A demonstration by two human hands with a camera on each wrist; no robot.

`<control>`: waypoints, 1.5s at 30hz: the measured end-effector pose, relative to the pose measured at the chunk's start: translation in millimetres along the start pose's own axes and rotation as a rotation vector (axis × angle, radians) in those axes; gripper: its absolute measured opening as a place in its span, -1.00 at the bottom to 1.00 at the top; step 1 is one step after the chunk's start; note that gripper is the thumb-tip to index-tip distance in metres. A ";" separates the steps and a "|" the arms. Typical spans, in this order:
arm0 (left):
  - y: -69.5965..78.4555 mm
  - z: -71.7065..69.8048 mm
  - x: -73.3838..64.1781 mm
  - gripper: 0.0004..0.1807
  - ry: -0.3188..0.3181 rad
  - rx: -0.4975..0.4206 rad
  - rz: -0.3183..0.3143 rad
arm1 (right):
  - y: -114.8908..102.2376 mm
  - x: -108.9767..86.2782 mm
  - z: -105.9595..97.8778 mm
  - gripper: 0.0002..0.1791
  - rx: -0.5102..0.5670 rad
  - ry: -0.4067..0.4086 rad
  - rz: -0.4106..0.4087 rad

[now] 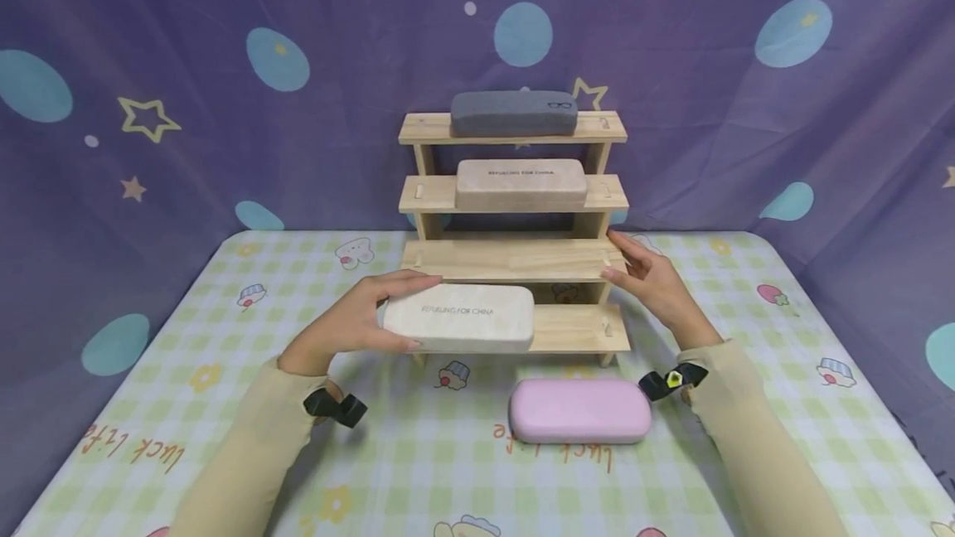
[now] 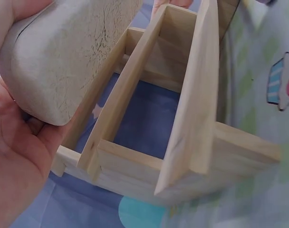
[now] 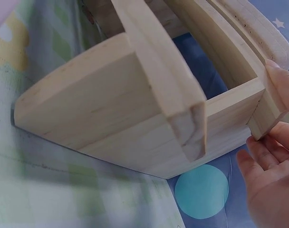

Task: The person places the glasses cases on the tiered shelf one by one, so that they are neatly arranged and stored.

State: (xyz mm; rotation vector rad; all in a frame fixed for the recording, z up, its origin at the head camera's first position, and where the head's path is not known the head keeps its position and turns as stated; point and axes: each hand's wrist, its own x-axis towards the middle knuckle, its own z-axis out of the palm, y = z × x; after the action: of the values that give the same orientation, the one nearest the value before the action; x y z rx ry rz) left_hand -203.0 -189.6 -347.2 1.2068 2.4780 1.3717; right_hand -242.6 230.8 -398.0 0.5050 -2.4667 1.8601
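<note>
A cream glasses case (image 1: pixel 460 330) marked "REFUELING FOR CHINA" is in my left hand (image 1: pixel 345 317), gripped at its left end with the thumb below and fingers above. The case is held in front of the lower steps of a wooden tiered display stand (image 1: pixel 515 258). In the left wrist view the case (image 2: pixel 63 52) hangs near the stand's boards. My right hand (image 1: pixel 656 282) pinches the right end of the second step from the bottom. The right wrist view shows the thumb on top of that board and the fingers (image 3: pixel 263 152) by its underside.
A grey glasses case (image 1: pixel 515 114) lies on the top step and a beige one (image 1: pixel 521 185) on the step below. A pink glasses case (image 1: pixel 580 411) lies on the checked tablecloth (image 1: pixel 403 471) before the stand. A purple patterned curtain (image 1: pixel 373 40) hangs behind.
</note>
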 end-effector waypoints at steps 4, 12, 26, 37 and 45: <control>-1.5 0.2 11.6 -0.17 0.006 -0.007 -0.006 | -0.5 -0.5 0.3 -0.23 -0.019 0.000 0.007; -4.1 0.4 35.1 -0.16 0.011 -0.026 0.009 | -3.1 -0.6 1.1 -0.24 -0.002 0.011 0.003; -6.1 0.0 61.5 -0.15 0.014 -0.010 -0.040 | -4.5 -0.5 3.4 -0.26 0.033 0.005 -0.013; -11.5 4.9 77.2 -0.15 0.004 -0.083 -0.111 | -5.5 -0.7 3.6 -0.26 0.024 0.007 0.007; -12.4 7.4 87.1 -0.14 -0.015 -0.027 -0.134 | -2.9 -0.1 2.4 -0.25 -0.002 0.017 0.017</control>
State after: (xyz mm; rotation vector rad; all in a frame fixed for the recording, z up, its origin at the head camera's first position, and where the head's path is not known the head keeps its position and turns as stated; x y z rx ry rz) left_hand -267.7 -130.9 -334.9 1.0217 2.4711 1.3527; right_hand -241.4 227.9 -396.0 0.4666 -2.4697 1.8599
